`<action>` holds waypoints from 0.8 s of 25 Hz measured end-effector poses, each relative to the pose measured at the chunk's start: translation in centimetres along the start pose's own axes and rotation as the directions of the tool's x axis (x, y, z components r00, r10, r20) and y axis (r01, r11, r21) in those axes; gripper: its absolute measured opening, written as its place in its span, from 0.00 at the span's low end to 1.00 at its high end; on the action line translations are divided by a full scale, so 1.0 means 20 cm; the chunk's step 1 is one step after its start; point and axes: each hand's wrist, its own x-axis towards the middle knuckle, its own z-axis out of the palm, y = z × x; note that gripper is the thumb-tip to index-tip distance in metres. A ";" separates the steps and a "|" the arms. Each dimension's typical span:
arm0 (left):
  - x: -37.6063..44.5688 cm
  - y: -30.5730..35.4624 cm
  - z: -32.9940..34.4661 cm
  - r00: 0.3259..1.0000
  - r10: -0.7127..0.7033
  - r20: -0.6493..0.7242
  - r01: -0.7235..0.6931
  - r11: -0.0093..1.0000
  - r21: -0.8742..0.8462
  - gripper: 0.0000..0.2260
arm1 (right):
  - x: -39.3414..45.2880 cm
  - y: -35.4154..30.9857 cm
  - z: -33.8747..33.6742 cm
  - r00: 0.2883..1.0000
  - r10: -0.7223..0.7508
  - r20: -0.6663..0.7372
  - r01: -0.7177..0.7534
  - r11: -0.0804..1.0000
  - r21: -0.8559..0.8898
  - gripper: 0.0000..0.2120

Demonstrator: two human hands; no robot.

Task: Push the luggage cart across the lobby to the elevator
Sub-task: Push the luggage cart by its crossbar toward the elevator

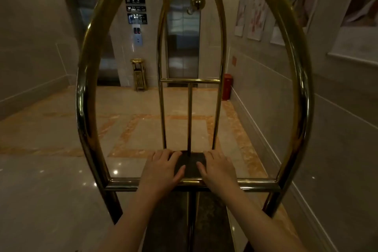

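A brass luggage cart [86,92] with tall arched hoops fills the view in front of me. Its horizontal push bar [257,183] crosses low in the frame. My left hand [163,168] and my right hand [218,168] rest side by side on the middle of that bar, palms down, fingers draped forward over it. The cart's dark platform [192,161] shows between my hands and holds no luggage that I can see. Straight ahead, through the hoops, a shut steel elevator door [183,35] stands at the end of the corridor.
A second elevator opening [92,32] lies to the left, with a call panel [137,36] and floor signs between the two. A gold ash bin [139,74] stands below the panel. A red box [227,87] sits by the right wall [306,98], which runs close beside the cart. Polished marble floor [51,170] spreads to the left.
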 end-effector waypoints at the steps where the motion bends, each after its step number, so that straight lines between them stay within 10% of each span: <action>1: 0.00 0.00 0.02 1.000 -0.003 0.026 0.002 1.000 0.002 0.28 | 0.00 0.01 0.02 1.000 0.004 0.008 -0.004 1.000 -0.004 0.23; 7: -0.03 -0.01 0.16 0.969 0.050 0.243 -0.062 0.997 0.045 0.39 | -0.03 0.05 0.04 0.958 -0.134 0.254 0.132 0.991 0.023 0.22; 20: 0.12 -0.06 0.14 0.946 0.115 0.302 -0.132 0.991 0.038 0.12 | 0.12 0.09 0.00 0.864 -0.344 0.366 0.396 0.915 -0.076 0.17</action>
